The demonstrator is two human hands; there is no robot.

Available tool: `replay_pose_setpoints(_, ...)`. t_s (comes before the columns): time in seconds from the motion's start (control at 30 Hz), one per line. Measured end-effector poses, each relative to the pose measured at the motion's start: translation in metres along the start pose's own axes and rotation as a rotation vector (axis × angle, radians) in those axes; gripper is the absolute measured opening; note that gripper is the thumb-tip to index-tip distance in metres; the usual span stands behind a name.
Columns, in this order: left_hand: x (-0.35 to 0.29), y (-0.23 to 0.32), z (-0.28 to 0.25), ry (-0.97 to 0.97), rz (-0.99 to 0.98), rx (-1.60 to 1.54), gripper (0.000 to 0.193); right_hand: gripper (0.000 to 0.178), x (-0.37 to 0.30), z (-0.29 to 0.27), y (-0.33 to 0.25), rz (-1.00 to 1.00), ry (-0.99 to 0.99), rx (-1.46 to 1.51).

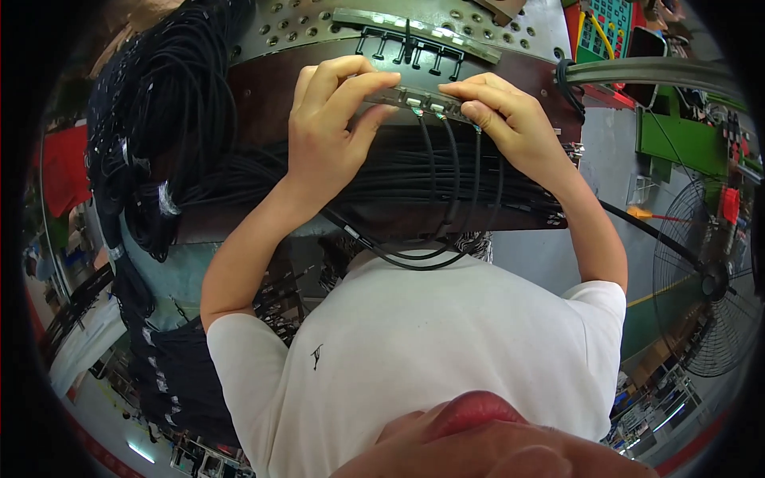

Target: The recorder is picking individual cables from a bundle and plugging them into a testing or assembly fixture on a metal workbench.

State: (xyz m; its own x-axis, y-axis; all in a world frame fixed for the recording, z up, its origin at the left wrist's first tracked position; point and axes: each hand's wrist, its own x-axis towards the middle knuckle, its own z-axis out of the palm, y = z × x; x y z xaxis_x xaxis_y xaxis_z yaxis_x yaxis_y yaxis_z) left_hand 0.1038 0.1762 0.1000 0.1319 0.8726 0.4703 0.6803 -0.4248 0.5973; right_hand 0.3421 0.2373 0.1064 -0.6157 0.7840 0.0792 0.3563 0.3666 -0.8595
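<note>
A narrow metal mould bar [425,101] with small light connectors [437,108] in it is held level between my two hands. My left hand [323,119] has its thumb and fingers curled at the left end of the bar. At the right end, my right hand [514,119] pinches the bar between thumb and fingers. Black cables [454,171] run from the connectors down toward my body, where they loop. Just beyond my hands lies a similar bar [462,40], with a row of black moulded pieces [408,54] along its near side.
A metal plate with round holes [291,24] lies at the back. Bundled black cables [263,175] stretch across the brown bench [263,92], and a big heap of cables [171,80] hangs at the left. A wire-cage fan [689,279] and a keypad panel [607,28] are at the right.
</note>
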Motion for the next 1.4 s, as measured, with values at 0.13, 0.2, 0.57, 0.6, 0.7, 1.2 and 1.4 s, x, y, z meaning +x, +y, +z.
replay_pose_setpoints(0.13,0.002,0.021,0.002,0.083,-0.535,-0.953,0.054,0.02,0.012,-0.002,-0.019,-0.016,0.038,0.046)
replay_pose_setpoints(0.2,0.009,0.047,0.003,-0.127,-0.883,-1.547,0.052,0.025,0.038,-0.011,-0.028,-0.099,0.096,-0.083)
replay_pose_setpoints(0.57,0.143,-0.028,0.007,-0.044,-0.993,-1.412,0.021,0.024,0.195,-0.041,0.061,-0.26,0.316,-0.693)
replay_pose_setpoints(0.6,0.138,-0.062,0.004,-0.271,-0.726,-1.656,0.017,0.027,0.202,-0.045,0.06,-0.22,0.303,-0.7)
replay_pose_setpoints(0.7,0.129,-0.072,0.013,-0.162,-0.825,-1.564,0.021,0.034,0.208,-0.062,0.069,-0.054,0.267,-0.753)
replay_pose_setpoints(1.2,0.143,-0.099,-0.008,-0.377,0.083,0.384,0.039,0.041,0.155,-0.016,0.029,-0.443,0.32,-0.719)
replay_pose_setpoints(1.4,0.148,-0.091,0.008,0.09,0.123,0.057,0.022,0.037,0.156,-0.025,0.032,-0.344,0.261,-0.849)
